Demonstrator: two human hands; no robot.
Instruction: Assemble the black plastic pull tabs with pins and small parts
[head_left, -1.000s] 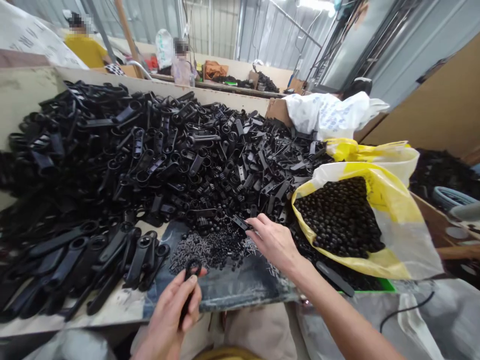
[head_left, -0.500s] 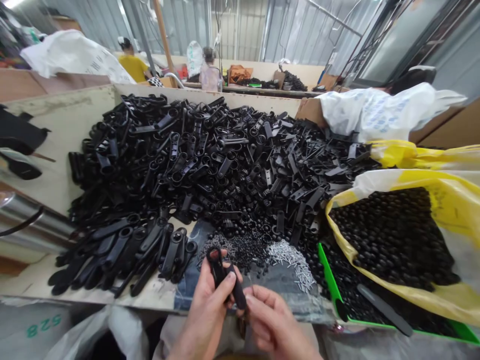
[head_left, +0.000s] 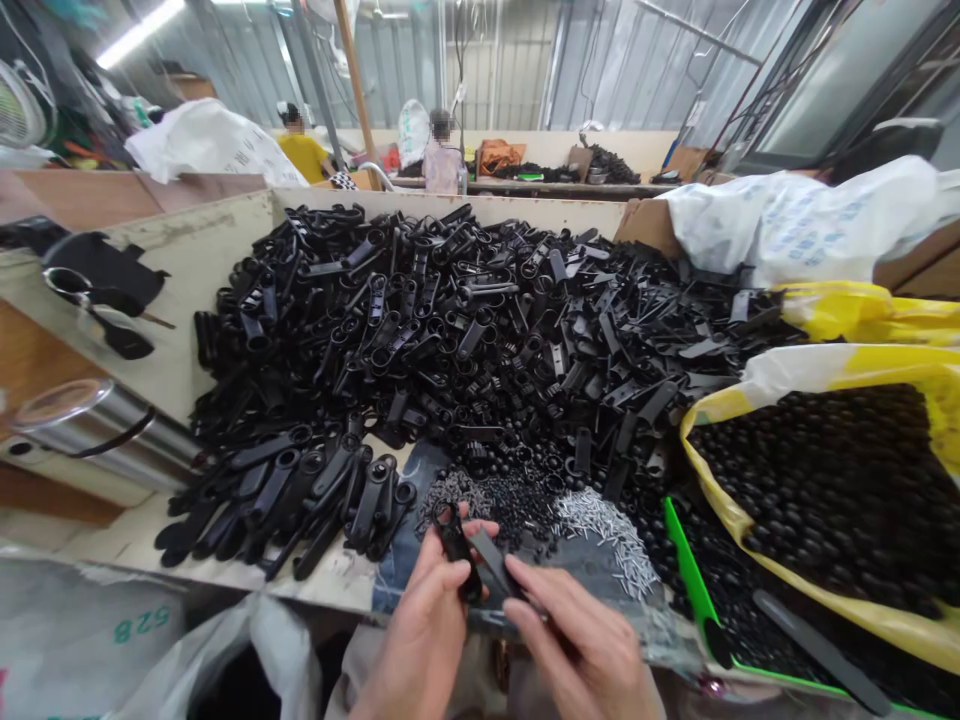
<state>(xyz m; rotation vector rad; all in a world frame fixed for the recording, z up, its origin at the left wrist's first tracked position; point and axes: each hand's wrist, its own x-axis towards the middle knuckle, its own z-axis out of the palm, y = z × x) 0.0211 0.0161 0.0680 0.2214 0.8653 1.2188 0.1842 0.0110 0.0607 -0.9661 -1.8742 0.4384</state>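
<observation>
My left hand [head_left: 420, 640] is shut on a black plastic ring-ended arm [head_left: 454, 552], just in front of the table edge. My right hand [head_left: 577, 640] pinches a flat black bar [head_left: 493, 565] beside it, and the fingers of both hands nearly meet. I cannot tell whether the arm and bar are joined. Directly beyond my hands lie a pile of small black pieces [head_left: 510, 505] and loose silver pins [head_left: 604, 535]. A large heap of black plastic arms [head_left: 450, 330] fills the board [head_left: 172, 240] behind them.
To the right, a yellow-and-white bag of black balls [head_left: 825, 480] sits by a green tray [head_left: 694, 590]. A white sack [head_left: 795, 220] lies behind. A metal cylinder [head_left: 97, 420] rests at left. Two co-workers [head_left: 442, 165] sit at the far bench.
My right hand has come away from the heap's front to join my left hand at the black piece. The view has turned left, shifting the scene rightward.
</observation>
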